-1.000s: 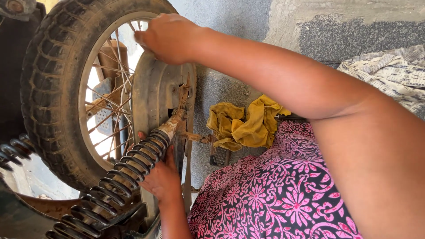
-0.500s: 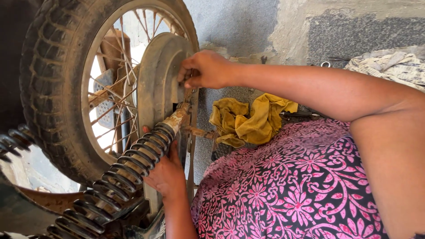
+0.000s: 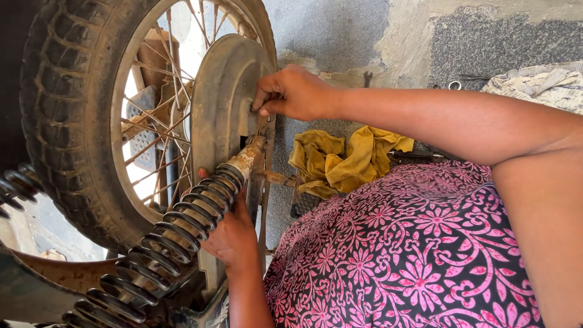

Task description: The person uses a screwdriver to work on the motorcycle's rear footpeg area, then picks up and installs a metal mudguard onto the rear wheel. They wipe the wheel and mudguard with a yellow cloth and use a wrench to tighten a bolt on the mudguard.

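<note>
A person's right hand presses curled fingers against the edge of a rusty metal hub cover on a motorcycle's rear wheel, pinching at a small fitting there that is too hidden to identify; the hand is nearly closed, thumb tucked beneath the fingers. Below it, the left hand wraps around the lower end of the black coil-spring shock absorber, fingers mostly hidden behind the spring, apparently steadying it where its rusted top mount meets the frame just beneath the right hand. The knobby tyre and its wire spokes stand beyond both hands, the wheel upright and close enough for the person to work from a crouch. Behind the right forearm, a crumpled yellow rag lies on the concrete floor, within easy reach, and a patterned cloth sits farther off near the wall.
</note>
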